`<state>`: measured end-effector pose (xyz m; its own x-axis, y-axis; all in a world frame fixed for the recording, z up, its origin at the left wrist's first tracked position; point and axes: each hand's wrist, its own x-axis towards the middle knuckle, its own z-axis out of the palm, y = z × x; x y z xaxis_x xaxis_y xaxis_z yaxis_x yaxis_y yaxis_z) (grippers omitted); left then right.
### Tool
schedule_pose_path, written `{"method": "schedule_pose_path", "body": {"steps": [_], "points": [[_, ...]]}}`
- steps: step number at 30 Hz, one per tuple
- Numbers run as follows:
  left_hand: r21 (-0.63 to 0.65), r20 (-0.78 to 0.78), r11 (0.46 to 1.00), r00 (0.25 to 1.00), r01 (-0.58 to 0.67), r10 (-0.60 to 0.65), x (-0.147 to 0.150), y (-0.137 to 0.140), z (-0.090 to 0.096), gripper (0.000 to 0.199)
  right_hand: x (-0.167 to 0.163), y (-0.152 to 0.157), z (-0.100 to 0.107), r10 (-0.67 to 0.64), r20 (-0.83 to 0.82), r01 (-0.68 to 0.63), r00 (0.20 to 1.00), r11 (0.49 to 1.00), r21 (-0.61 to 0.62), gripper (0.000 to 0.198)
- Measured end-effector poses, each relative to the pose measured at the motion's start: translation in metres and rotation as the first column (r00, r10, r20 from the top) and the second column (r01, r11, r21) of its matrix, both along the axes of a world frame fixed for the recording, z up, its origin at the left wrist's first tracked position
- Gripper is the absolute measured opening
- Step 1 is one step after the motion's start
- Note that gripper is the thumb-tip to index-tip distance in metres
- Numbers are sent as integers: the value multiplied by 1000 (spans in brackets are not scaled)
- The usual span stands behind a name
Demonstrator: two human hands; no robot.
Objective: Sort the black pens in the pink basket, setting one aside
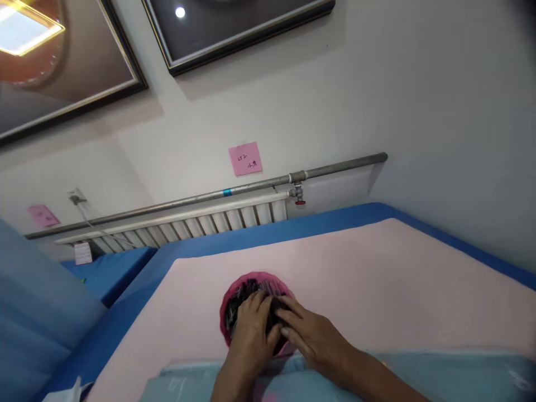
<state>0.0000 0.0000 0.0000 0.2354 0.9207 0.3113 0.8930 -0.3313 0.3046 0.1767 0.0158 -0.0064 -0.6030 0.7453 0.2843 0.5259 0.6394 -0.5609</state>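
Observation:
A round pink basket (223, 316) with a scalloped rim sits on the pink sheet and is filled with small black pieces (235, 304), some glossy, too jumbled to name. Both hands reach into it. My left hand (256, 329) has its fingers curled down over the pieces, its thumb pointing right. From the right comes my right hand (307, 335), fingers bent inward and thumb close to the left thumb. Between the two hands shows a dark clump (274, 312); the fingertips partly hide it, and its kind cannot be made out.
The basket stands on a blue bed (335, 220) with a pink sheet (355, 273). Pale blue cloth (439, 374) lies along the near edge. Behind are a radiator (221, 220), a pipe (343, 166) and a pink note (245, 158). A blue curtain (33, 312) hangs at the left.

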Motion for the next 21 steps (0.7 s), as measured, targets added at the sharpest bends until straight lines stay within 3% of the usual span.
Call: {"method": "schedule_pose_path", "body": {"steps": [13, 21], "points": [[-91, -100, 996, 995, -18, 9, 8, 0, 7, 48, -1, 1, 2, -21, 42, 22, 999, 1000, -4, 42], [-53, -122, 997, 992, -48, 41, 13, -1, 2, 46, -1, 1, 7, -3, 67, 3, 998, 1000, -9, 40]]}}
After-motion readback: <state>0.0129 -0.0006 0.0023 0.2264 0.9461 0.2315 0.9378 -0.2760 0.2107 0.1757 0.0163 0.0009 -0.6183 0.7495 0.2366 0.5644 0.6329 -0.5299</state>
